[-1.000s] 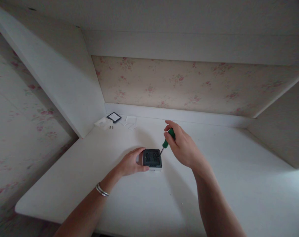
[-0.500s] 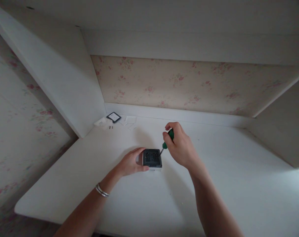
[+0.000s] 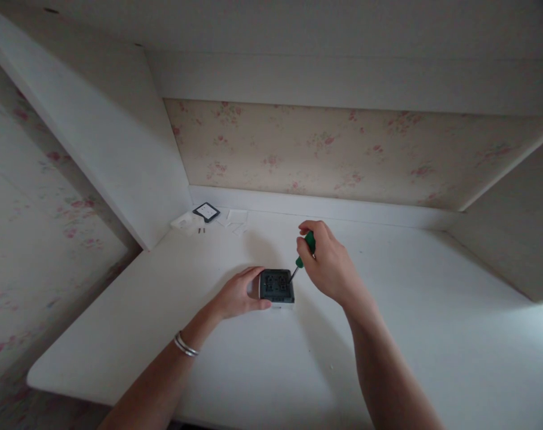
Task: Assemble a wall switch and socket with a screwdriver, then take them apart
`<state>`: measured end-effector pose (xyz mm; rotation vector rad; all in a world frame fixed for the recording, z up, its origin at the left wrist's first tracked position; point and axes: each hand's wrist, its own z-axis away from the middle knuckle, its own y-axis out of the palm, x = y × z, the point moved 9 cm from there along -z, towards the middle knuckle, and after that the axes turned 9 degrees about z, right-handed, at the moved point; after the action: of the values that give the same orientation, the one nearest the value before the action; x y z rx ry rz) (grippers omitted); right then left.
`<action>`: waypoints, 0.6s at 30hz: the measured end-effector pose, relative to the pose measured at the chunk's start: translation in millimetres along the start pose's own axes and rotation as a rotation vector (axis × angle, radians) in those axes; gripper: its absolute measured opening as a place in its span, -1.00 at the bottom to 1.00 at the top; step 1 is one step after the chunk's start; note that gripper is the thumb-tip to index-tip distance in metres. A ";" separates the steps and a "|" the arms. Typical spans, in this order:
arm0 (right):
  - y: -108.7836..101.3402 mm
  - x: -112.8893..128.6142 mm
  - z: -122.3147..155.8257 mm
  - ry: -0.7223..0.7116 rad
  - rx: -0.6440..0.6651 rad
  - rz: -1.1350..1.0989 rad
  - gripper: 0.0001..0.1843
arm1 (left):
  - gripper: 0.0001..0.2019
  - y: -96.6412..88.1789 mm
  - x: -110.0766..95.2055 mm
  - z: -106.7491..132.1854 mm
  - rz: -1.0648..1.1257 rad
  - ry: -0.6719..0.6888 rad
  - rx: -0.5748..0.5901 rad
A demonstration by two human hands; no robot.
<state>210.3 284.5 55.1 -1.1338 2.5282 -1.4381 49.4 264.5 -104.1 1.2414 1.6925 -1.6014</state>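
Observation:
On the white desk sits a small wall socket (image 3: 276, 286), a square dark face set on a white box. My left hand (image 3: 241, 295) grips its left side, fingers at the far edge and thumb along the near one. A screwdriver (image 3: 300, 261) with a green handle is held in my closed right hand (image 3: 327, 260). Its shaft slants down to the left, and the tip meets the right edge of the dark face. Whether the tip sits in a screw is too small to tell.
At the desk's back left lie a dark-edged square cover plate (image 3: 206, 212), a white plastic piece (image 3: 184, 221), thin clear frames (image 3: 238, 217) and two small screws (image 3: 202, 230). White side panels and an overhead shelf enclose the desk (image 3: 410, 298). Tiny white bits (image 3: 331, 367) lie near the front.
My right hand and the green handle have turned very slightly. The left hand and the wall socket stay in place.

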 end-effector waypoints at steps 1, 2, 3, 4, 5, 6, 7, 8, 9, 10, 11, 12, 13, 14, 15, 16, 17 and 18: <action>0.8 1.4 0.9 -0.016 0.032 -0.016 -0.75 | -0.26 0.3 0.4 0.0 0.004 -0.002 0.003; 1.0 2.6 1.7 -0.027 0.054 -0.028 -0.74 | -0.25 0.5 0.5 0.1 0.009 -0.003 0.006; 0.7 3.3 2.3 -0.031 0.066 -0.032 -0.74 | -0.25 0.5 0.5 0.1 0.014 -0.002 0.008; 0.4 3.2 2.6 -0.026 0.068 -0.026 -0.74 | -0.25 0.3 0.3 0.1 0.018 -0.001 0.007; 0.1 2.1 2.6 -0.010 0.060 -0.008 -0.75 | -0.26 0.0 0.3 0.1 0.021 0.000 0.005; -0.2 0.1 2.2 0.014 0.044 0.017 -0.77 | -0.26 -0.2 0.3 0.2 0.024 0.000 0.003; -0.7 -2.4 1.8 0.043 0.021 0.046 -0.78 | -0.26 -0.3 0.4 0.2 0.025 0.000 0.004; -1.3 -4.8 1.4 0.071 -0.007 0.073 -0.78 | -0.26 -0.1 0.7 0.2 0.026 -0.001 0.005; -1.9 -6.6 1.1 0.091 -0.031 0.090 -0.77 | -0.26 0.1 1.1 0.3 0.025 -0.001 0.006; -2.2 -7.4 0.9 0.101 -0.048 0.093 -0.78 | -0.25 0.3 1.4 0.3 0.025 -0.001 0.007; -1.9 -6.8 0.7 0.097 -0.050 0.081 -0.79 | -0.25 0.5 1.7 0.4 0.024 0.000 0.007; -1.1 -4.7 0.7 0.078 -0.037 0.057 -0.80 | -0.25 0.5 1.8 0.5 0.021 0.002 0.005; 0.3 -1.6 1.0 0.051 -0.008 0.026 -0.78 | -0.24 0.2 1.8 0.5 0.019 0.003 0.001; 1.4 2.2 1.6 0.023 0.025 -0.007 -0.76 | -0.24 0.1 1.7 0.5 0.017 0.004 -0.002; 2.3 6.3 2.4 -0.004 0.058 -0.040 -0.73 | -0.23 0.0 1.6 0.5 0.018 0.003 -0.003; 2.5 10.2 3.3 -0.028 0.083 -0.066 -0.72 | -0.23 0.2 1.4 0.4 0.019 0.002 -0.001; 2.0 13.1 3.9 -0.042 0.093 -0.079 -0.71 | -0.23 0.5 1.3 0.4 0.022 0.000 0.003; 0.5 14.1 4.1 -0.039 0.081 -0.073 -0.72 | -0.24 0.9 1.2 0.4 0.024 -0.001 0.007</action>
<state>201.1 273.2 56.9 -1.2399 2.4036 -1.5033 49.5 264.4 -105.6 1.2592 1.6664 -1.5952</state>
